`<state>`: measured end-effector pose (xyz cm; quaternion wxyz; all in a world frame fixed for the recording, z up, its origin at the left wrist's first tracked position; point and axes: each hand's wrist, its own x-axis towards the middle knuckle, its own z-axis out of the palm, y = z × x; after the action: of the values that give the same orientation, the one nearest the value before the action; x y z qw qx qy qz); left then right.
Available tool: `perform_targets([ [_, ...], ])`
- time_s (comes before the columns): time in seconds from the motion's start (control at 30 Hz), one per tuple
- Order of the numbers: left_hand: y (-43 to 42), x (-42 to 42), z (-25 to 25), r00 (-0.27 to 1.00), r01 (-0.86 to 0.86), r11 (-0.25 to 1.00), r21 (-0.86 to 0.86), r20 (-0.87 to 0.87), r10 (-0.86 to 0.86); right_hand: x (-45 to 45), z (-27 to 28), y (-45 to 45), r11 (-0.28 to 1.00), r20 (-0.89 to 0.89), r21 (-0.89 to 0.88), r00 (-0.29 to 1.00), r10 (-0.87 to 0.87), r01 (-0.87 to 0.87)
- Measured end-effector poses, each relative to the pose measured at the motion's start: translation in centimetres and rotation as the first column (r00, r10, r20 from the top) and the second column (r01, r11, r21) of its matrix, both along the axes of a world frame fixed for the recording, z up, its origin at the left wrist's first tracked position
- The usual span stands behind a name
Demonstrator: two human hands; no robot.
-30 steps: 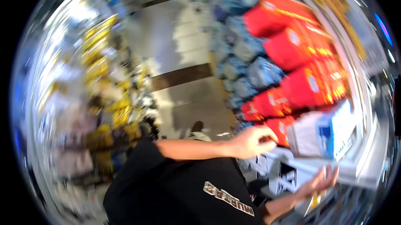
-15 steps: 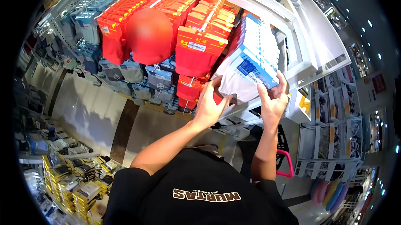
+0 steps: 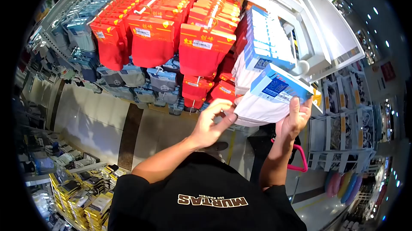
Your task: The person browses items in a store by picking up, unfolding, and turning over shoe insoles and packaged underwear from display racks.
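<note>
Two bare hands hold one white pack (image 3: pixel 262 109) with a blue card top, tilted, in front of the person's black shirt (image 3: pixel 193 184) in the head view. I see the left hand (image 3: pixel 210 126) with thumb and fingertips drawn into a pinch, its grip on the pack's lower left corner. The right hand (image 3: pixel 293 121) has its grip closed about the right edge, thumb lying over the front, fingers mostly hidden behind. Just beyond, a row of blue-topped packs (image 3: pixel 267 33) hangs on a white rack (image 3: pixel 334 29), partly covered by the held one; whether they touch I cannot tell. Left of that row, red packs (image 3: pixel 204 57) hang in thick rows, with grey packs (image 3: pixel 163 84) lower down. Beside the right forearm a pink handle (image 3: pixel 305 160) shows above the floor (image 3: pixel 90 106). At lower left, well apart from both hands, yellow-edged packs (image 3: pixel 79 196) lie stacked.
</note>
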<state>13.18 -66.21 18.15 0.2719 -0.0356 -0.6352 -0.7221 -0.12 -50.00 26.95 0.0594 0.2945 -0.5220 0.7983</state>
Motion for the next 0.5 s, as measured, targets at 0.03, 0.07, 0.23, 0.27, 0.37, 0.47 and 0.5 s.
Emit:
perform_targets([
  [0.03,-0.1,0.4,-0.6,0.999,0.022,0.992,0.125,0.032,-0.026,0.4,-0.8,0.0,1.000,0.034,-0.017,0.999,0.012,-0.011],
  [0.07,-0.5,0.7,-0.7,0.999,0.030,0.992,0.125,0.039,-0.035,1.3,-1.5,-0.2,0.998,0.130,-0.037,0.990,0.049,-0.045],
  [0.23,0.9,3.5,-4.1,0.924,0.169,0.951,0.258,0.295,-0.245,5.6,-7.5,-2.3,0.969,0.522,-0.178,0.818,0.241,-0.172],
  [0.27,1.3,4.1,-4.6,0.922,0.148,0.959,0.242,0.317,-0.222,6.1,-8.5,-2.3,0.959,0.571,-0.194,0.771,0.283,-0.208],
  [0.37,1.3,5.9,-3.9,0.914,0.159,0.954,0.255,0.328,-0.240,6.7,-12.5,-1.6,0.888,0.669,-0.289,0.588,0.455,-0.359],
  [0.47,-0.7,6.5,-3.4,0.872,0.270,0.897,0.350,0.307,-0.382,7.2,-13.6,-2.0,0.882,0.807,-0.303,0.395,0.438,-0.360],
  [0.5,-0.6,6.3,-3.0,0.860,0.265,0.848,0.459,0.285,-0.423,7.3,-14.1,-2.3,0.887,0.797,-0.283,0.424,0.429,-0.365],
])
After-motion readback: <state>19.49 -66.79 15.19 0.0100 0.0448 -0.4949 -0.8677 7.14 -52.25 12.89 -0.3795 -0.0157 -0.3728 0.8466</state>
